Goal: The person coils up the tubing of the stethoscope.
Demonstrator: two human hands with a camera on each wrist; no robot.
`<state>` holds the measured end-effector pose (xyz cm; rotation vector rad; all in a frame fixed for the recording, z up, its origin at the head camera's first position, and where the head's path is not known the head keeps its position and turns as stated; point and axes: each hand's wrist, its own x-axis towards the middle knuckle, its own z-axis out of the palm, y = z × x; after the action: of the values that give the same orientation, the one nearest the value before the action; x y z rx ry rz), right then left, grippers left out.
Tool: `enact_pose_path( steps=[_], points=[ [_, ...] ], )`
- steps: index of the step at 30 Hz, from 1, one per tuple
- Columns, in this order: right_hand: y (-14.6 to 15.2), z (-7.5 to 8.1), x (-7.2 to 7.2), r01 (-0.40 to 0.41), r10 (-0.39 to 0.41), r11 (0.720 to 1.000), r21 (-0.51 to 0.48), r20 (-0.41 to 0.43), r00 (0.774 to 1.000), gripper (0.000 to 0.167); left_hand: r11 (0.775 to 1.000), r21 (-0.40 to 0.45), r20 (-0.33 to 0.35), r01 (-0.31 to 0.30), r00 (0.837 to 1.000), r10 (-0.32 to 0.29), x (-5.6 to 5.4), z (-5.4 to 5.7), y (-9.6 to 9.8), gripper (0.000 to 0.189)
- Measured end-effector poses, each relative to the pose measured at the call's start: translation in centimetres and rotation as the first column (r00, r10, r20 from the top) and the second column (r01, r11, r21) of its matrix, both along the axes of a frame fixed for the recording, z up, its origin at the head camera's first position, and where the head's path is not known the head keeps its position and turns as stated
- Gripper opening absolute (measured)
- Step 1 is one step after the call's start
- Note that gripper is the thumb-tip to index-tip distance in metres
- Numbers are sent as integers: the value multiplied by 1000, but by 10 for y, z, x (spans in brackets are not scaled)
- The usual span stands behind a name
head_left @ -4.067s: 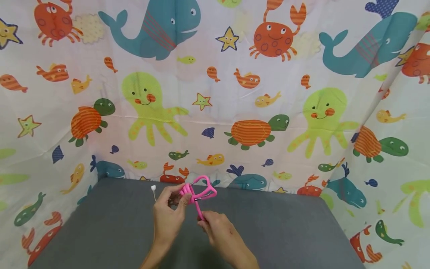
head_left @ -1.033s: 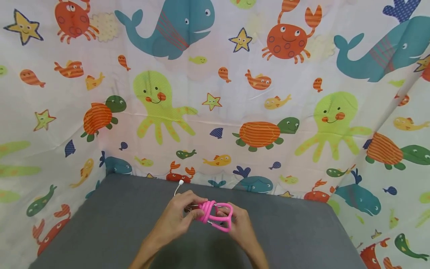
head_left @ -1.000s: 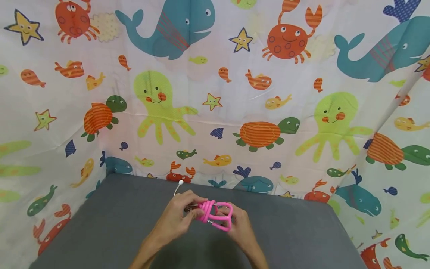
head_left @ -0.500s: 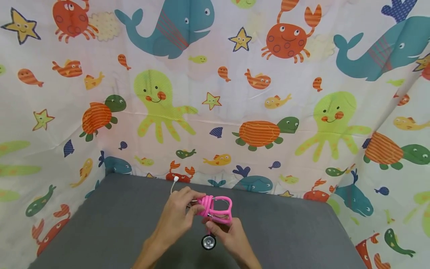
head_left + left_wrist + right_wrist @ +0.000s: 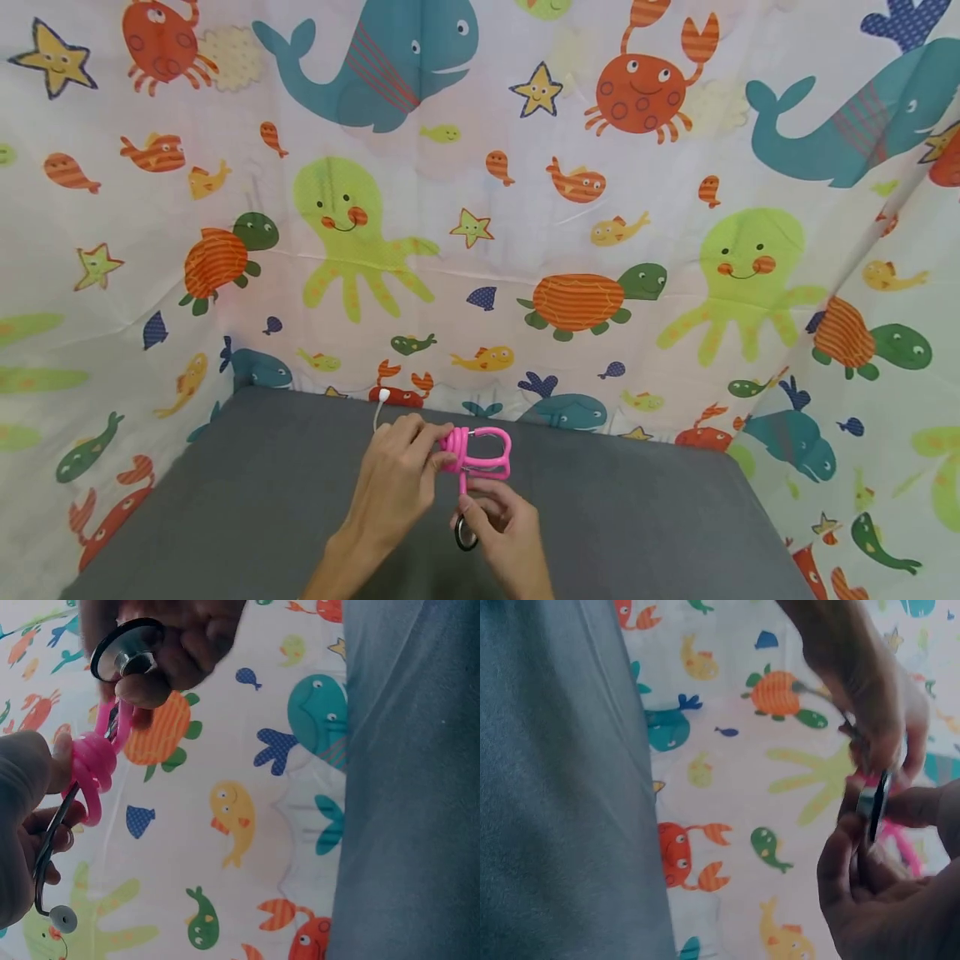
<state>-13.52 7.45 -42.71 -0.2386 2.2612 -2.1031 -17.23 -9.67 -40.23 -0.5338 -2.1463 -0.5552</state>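
A pink stethoscope (image 5: 487,462) is held in the air between both hands, its tubing wound in several turns round its own middle. My left hand (image 5: 401,471) pinches the wound coils (image 5: 94,759) from the left, and a metal ear tube with a pale eartip (image 5: 63,919) sticks out past its fingers. A loop of tubing stands out to the right of the coils. Below it, my right hand (image 5: 498,525) grips the round chest piece (image 5: 467,533), black-rimmed and silver, by its edge. The short end of tubing runs from the coils down to the chest piece.
A grey padded surface (image 5: 637,517) lies under the hands. Behind it and at both sides hangs a white curtain (image 5: 450,308) printed with sea animals.
The chest piece, hidden behind the loop a second ago, has come out below the coils into my right hand's fingers. My right hand moved down and left; my left hand still grips the coils.
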Motion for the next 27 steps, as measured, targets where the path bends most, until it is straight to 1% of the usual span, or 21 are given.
enact_pose_path(
  steps=[3, 5, 8, 11, 12, 14, 15, 17, 18, 20, 21, 22, 23, 24, 25, 27],
  points=[
    [-5, 4, 8, 78, -78, 997, -7, -53, 996, 26, 999, -33, -18, -24, 1000, 24, 1, -1, -2, 30],
    [-7, 7, 13, 98, -99, 995, -8, -82, 992, 24, 998, -44, -25, -32, 999, 31, 2, -1, -3, 32],
    [-7, 13, 18, 64, -65, 998, -18, -98, 993, 23, 997, -72, -45, -33, 999, 30, 4, 0, -3, 36],
    [-4, 18, 20, 24, -25, 1000, -9, -136, 990, 27, 994, -109, -58, -31, 998, 25, 6, 1, -2, 35],
    [-3, 20, 19, 29, -28, 1000, 6, -157, 987, 27, 993, -117, -58, -29, 998, 23, 7, 2, -2, 35],
    [0, 22, 17, 81, -67, 995, 55, -225, 972, 24, 993, -117, -53, -15, 999, 9, 10, 0, -1, 35],
    [1, 22, 15, 118, -92, 990, 81, -265, 960, 21, 993, -114, -49, -8, 999, 3, 12, 0, -1, 35],
    [2, 24, 12, 217, -162, 968, 124, -350, 923, 18, 995, -98, -43, 10, 999, -14, 14, -2, 0, 30],
    [3, 24, 10, 272, -202, 953, 134, -390, 898, 17, 996, -90, -42, 19, 999, -22, 16, -2, 0, 28],
    [5, 25, 8, 380, -280, 914, 140, -460, 843, 17, 997, -69, -45, 35, 998, -38, 18, -3, 0, 24],
    [5, 25, 7, 427, -320, 894, 134, -477, 819, 19, 997, -58, -49, 41, 998, -44, 19, -3, 0, 25],
    [6, 26, 6, 464, -356, 877, 127, -477, 804, 23, 998, -47, -56, 49, 997, -52, 20, -3, -1, 28],
    [7, 26, 5, 487, -386, 865, 120, -459, 800, 27, 998, -40, -63, 56, 996, -58, 21, -3, -1, 33],
    [8, 27, 5, 489, -404, 866, 108, -428, 809, 31, 997, -35, -72, 63, 995, -65, 21, -2, -1, 38],
    [9, 28, 4, 476, -408, 874, 99, -384, 829, 36, 997, -30, -75, 70, 995, -72, 22, -2, 0, 40],
    [11, 30, 3, 410, -379, 909, 68, -269, 885, 43, 996, -29, -83, 81, 993, -83, 23, -1, 0, 41]
  ],
)
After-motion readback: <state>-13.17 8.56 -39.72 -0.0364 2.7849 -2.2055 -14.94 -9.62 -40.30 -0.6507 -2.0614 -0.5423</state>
